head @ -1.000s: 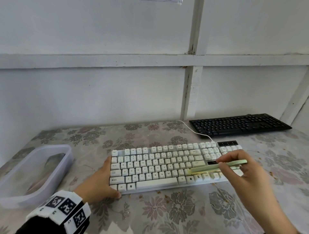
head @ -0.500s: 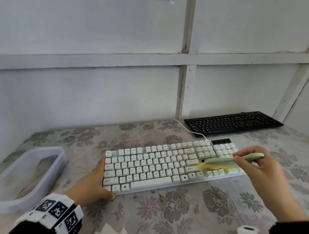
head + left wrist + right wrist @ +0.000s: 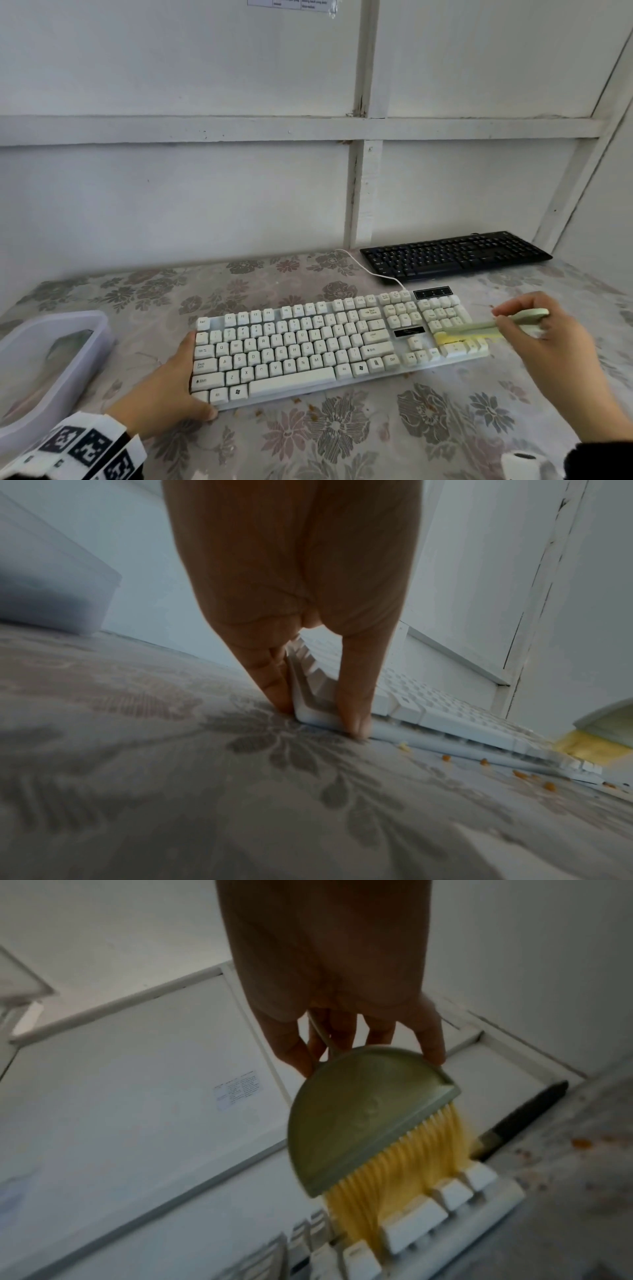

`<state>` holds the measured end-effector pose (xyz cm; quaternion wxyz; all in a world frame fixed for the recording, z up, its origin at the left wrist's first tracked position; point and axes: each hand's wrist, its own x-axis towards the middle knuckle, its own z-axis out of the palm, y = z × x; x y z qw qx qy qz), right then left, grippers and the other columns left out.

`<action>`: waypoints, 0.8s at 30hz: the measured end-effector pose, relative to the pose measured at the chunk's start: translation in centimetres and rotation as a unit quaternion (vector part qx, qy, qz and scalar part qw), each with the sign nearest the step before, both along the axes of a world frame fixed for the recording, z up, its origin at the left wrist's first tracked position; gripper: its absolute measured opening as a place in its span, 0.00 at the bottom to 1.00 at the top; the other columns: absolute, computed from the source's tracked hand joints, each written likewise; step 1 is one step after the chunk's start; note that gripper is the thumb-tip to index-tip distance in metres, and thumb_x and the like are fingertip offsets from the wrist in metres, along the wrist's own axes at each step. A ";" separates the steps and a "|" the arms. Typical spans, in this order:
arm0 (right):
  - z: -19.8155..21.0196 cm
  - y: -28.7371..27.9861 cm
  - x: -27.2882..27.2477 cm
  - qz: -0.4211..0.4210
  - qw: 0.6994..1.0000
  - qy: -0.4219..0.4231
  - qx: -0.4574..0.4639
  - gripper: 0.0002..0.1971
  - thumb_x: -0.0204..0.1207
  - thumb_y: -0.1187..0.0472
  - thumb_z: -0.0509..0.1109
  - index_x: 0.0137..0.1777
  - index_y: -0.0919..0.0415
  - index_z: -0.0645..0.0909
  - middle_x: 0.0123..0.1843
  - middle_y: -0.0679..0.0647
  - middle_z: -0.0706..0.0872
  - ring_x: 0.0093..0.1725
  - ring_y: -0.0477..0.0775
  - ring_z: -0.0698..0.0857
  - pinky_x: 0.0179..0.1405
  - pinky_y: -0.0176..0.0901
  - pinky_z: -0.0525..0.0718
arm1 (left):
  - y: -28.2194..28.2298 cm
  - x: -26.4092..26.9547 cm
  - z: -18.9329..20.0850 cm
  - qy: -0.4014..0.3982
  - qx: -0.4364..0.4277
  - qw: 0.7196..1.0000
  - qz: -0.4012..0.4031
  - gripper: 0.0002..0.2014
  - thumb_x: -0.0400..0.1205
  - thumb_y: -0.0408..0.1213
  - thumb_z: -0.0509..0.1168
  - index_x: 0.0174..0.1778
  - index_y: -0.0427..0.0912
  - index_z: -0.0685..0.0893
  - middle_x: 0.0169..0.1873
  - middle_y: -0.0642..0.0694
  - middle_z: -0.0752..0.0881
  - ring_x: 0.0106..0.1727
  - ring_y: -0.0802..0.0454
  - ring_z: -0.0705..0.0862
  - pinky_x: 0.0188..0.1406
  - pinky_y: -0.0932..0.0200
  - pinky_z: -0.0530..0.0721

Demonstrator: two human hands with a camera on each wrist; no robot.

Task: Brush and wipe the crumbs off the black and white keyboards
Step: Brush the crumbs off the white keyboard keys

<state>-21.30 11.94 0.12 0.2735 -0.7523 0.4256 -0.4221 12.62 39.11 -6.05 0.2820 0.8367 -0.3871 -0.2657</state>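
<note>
Two hands: left hand (image 3: 161, 387) presses straight fingers (image 3: 274, 683) against the near-left corner of white keyboard (image 3: 308, 346); right hand (image 3: 551, 346) pinches brush (image 3: 479, 329), bristles on right-edge keys. Behind, well apart, lies black keyboard (image 3: 455, 255).

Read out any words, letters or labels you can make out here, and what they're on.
"Esc", "Caps Lock", "Shift", "Alt", "Back Space": keys of the white keyboard.
"Q", "W", "E", "R", "A", "S", "D": its letter keys.
Black keyboard: legends too small to read.
Paper sheet on the wall: print too small.
Wristband: coded squares, no words.
Brush: no writing visible.
</note>
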 end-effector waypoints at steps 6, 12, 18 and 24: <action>-0.2 0.2 -0.1 0.058 0.997 -0.024 0.038 0.07 0.75 0.68 0.71 0.39 0.56 0.81 0.30 0.49 0.83 0.21 0.46 0.73 0.17 0.30 0.66 | -0.1 -0.1 0.0 -0.001 0.001 1.000 0.005 0.60 0.58 0.38 0.78 0.77 0.60 0.43 0.61 0.63 0.74 0.60 0.61 0.77 0.62 0.59 0.77; -0.1 -0.4 -0.6 0.007 1.000 -0.008 0.019 0.09 0.74 0.66 0.70 0.38 0.50 0.80 0.38 0.44 0.86 0.28 0.60 0.78 0.22 0.47 0.74 | 0.0 -0.1 0.0 0.002 0.001 1.000 0.006 0.61 0.57 0.39 0.78 0.77 0.60 0.43 0.62 0.63 0.74 0.61 0.60 0.77 0.62 0.59 0.76; 0.1 -0.4 -0.8 -0.044 0.999 -0.013 0.008 0.10 0.76 0.68 0.70 0.39 0.51 0.79 0.38 0.57 0.86 0.26 0.60 0.78 0.20 0.42 0.73 | 0.1 -0.3 0.3 -0.008 0.009 1.000 0.006 0.61 0.58 0.39 0.79 0.78 0.58 0.43 0.64 0.58 0.74 0.62 0.58 0.77 0.64 0.58 0.76; 2.7 8.8 3.6 0.184 0.979 -0.084 0.011 0.07 0.71 0.64 0.75 0.36 0.50 0.85 0.34 0.42 0.87 0.30 0.43 0.82 0.23 0.26 0.74 | -0.1 -0.6 0.5 -0.006 0.010 1.000 0.009 0.60 0.63 0.35 0.78 0.79 0.57 0.40 0.62 0.58 0.73 0.62 0.58 0.76 0.59 0.64 0.73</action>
